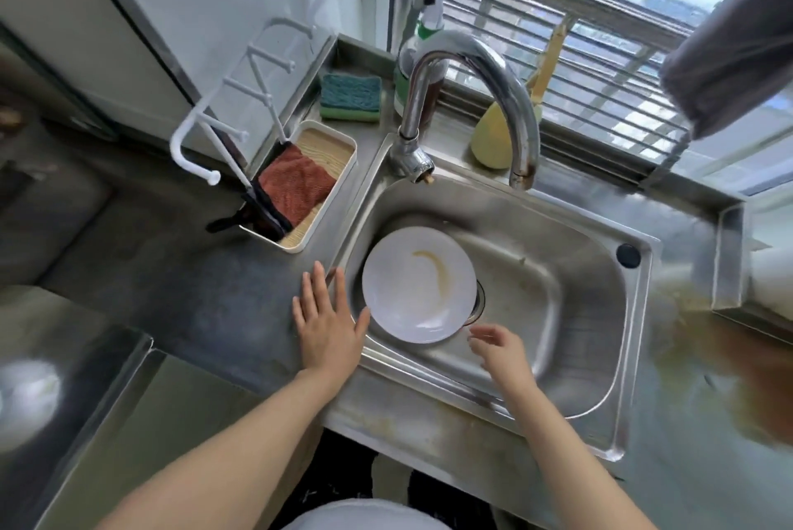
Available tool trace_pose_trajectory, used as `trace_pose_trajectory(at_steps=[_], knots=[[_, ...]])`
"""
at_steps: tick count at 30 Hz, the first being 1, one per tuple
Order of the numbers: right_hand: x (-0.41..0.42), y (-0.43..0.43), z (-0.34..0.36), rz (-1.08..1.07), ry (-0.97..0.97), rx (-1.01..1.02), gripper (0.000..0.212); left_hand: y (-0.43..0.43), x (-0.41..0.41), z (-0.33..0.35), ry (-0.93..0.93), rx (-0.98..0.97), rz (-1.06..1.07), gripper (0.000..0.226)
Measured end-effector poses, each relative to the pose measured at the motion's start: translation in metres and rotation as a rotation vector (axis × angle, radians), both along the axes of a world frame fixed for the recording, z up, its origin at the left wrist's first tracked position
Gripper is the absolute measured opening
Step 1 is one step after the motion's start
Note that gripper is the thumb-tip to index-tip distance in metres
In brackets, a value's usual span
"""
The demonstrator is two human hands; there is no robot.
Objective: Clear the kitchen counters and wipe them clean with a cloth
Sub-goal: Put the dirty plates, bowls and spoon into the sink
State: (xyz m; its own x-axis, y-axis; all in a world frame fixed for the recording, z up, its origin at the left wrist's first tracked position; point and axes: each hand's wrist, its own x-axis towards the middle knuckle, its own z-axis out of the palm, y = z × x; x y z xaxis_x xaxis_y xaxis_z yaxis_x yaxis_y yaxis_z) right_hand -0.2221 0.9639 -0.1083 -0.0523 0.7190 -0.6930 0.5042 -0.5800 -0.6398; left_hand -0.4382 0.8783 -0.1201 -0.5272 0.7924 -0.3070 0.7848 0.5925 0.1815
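A white plate (418,283) with a yellowish smear lies tilted in the left part of the steel sink (558,272). My left hand (328,321) rests flat on the counter at the sink's left rim, fingers spread, its thumb near the plate's edge. Just right of the plate's near edge, my right hand (497,347) hovers over the basin with fingers loosely curled and nothing in them. A rust-red cloth (296,184) lies in a white tray (330,203) on the counter, left of the tap.
A curved tap (472,100) arches over the sink's back. Behind it are a green-blue sponge (352,97), a bottle (414,70) and a yellow brush (493,135). A white rack (231,113) stands by the tray. Brownish stains (729,371) mark the right counter.
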Motion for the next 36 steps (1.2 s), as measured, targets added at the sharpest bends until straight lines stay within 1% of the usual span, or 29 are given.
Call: trace_pose_trajectory(at_steps=[3, 6, 7, 10, 14, 17, 19, 23, 26, 31, 33, 36], knots=[[0.015, -0.014, 0.028, 0.019, 0.017, 0.066, 0.015, -0.003, -0.007, 0.011, -0.123, 0.007, 0.023, 0.069], [0.034, -0.026, 0.053, 0.124, 0.035, 0.143, 0.015, -0.028, -0.010, 0.031, -0.207, 0.159, 0.089, 0.051], [0.041, -0.030, 0.059, 0.167, 0.046, 0.163, 0.014, -0.040, -0.009, 0.038, -0.266, 0.230, 0.128, 0.043], [0.053, -0.039, 0.070, 0.248, 0.104, 0.187, 0.014, -0.091, 0.001, 0.054, -0.486, 0.429, 0.293, 0.021], [0.037, -0.047, 0.069, 0.393, 0.183, 0.173, 0.015, -0.172, 0.023, 0.059, -0.492, 0.529, 0.571, 0.014], [-0.007, -0.062, 0.062, 0.559, 0.257, 0.118, 0.015, -0.225, 0.031, 0.063, -0.452, 0.558, 0.860, 0.017], [-0.044, -0.081, 0.062, 0.695, 0.300, 0.104, 0.015, -0.255, 0.028, 0.071, -0.414, 0.590, 1.007, 0.020], [-0.125, -0.126, 0.064, 0.987, 0.337, 0.099, 0.020, -0.305, 0.012, 0.088, -0.370, 0.692, 1.199, 0.022], [-0.178, -0.164, 0.065, 1.123, 0.356, 0.079, 0.023, -0.339, -0.004, 0.092, -0.353, 0.728, 1.277, 0.021], [-0.246, -0.218, 0.055, 1.206, 0.354, 0.069, 0.030, -0.377, -0.035, 0.075, -0.419, 0.781, 1.395, 0.015], [-0.272, -0.236, 0.046, 1.170, 0.316, 0.055, 0.028, -0.391, -0.062, 0.067, -0.459, 0.784, 1.403, 0.014], [-0.312, -0.262, 0.043, 1.064, 0.303, 0.067, 0.021, -0.406, -0.117, 0.064, -0.519, 0.773, 1.360, 0.014]])
